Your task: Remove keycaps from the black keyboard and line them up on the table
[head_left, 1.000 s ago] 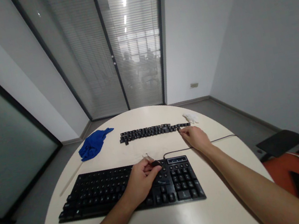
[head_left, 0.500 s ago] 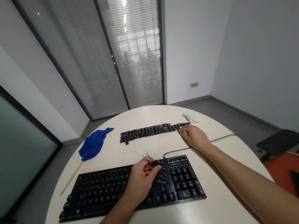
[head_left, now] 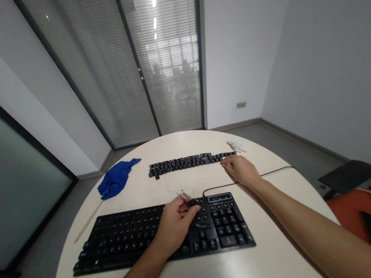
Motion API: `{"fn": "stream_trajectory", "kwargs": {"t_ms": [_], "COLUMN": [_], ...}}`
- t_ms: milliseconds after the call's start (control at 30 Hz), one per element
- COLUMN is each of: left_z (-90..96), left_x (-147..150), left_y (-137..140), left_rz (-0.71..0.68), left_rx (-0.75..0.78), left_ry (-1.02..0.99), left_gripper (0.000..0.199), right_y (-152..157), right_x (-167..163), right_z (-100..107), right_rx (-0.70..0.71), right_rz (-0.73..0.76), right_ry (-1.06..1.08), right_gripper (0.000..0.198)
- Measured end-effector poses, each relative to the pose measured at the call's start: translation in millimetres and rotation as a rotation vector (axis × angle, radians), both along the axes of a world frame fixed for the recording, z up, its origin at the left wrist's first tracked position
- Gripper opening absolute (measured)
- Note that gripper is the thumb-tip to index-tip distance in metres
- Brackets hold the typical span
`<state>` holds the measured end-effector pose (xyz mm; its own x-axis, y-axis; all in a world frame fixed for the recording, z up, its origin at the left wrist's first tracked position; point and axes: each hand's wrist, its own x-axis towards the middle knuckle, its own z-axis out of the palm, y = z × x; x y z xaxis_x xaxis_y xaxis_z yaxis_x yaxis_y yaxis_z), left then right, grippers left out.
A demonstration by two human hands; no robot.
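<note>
My left hand (head_left: 176,224) is closed over the keyboard (head_left: 127,235), holding what looks like a keycap puller (head_left: 194,202). Its dark handle shows between thumb and fingers, and thin wire prongs stick out beyond them. Farther back, my right hand (head_left: 241,170) has its fingertips pinched together at the right part of the rows of loose black keycaps (head_left: 179,164). A small dark keycap (head_left: 222,161) is at those fingertips, partly hidden. The black keyboard lies flat, its upper middle covered by my left hand.
A blue cloth (head_left: 115,180) with a pale stick (head_left: 88,221) beside it lies at the left of the round table (head_left: 227,275). Crumpled white tissue (head_left: 236,145) sits at the back right. The keyboard cable (head_left: 277,171) passes under my right arm. An orange chair (head_left: 349,210) stands to the right.
</note>
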<state>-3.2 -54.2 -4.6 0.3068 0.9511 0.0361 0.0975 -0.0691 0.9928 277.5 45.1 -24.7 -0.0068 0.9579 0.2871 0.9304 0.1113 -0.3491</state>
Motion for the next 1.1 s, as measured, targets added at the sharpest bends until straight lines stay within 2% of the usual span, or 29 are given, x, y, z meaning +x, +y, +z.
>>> {"fn": "stream_trajectory", "kwargs": {"t_ms": [300,400,467,533,633,733,800,1100], "left_z": [1.3,1.7,1.8,1.7,1.6,2.4,3.9,13.5], "left_x": [0,0,0,0,1,1,1,4], "left_y": [0,0,0,0,0,-1,-3,-8], "left_rz": [0.011,0.021,0.023,0.014,0.004,0.012,0.015,0.029], "left_rx": [0.032,0.049,0.062,0.072,0.075,0.072,0.071,0.152], "left_ry": [0.041,0.062,0.076,0.091,0.112,0.112,0.114,0.198], "left_gripper": [0.017,0.017,0.017,0.017,0.017,0.018,0.018,0.014], "right_y": [-4,-9,-15,-24,-38,-47,-48,-45], "right_x": [-3,-3,-2,0,1,-1,-3,-12], "right_z": [5,12,20,31,44,48,46,35], "right_rx": [-0.001,-0.012,-0.044,-0.129,-0.374,-0.655,-0.756,-0.726], "right_rz": [-0.028,-0.054,-0.016,0.142,0.439,0.528,0.543,0.573], "right_ry": [0.041,0.062,0.096,0.171,0.323,0.464,0.498,0.493], "right_gripper": [0.027,0.028,0.030,0.033,0.037,0.042,0.046,0.044]}}
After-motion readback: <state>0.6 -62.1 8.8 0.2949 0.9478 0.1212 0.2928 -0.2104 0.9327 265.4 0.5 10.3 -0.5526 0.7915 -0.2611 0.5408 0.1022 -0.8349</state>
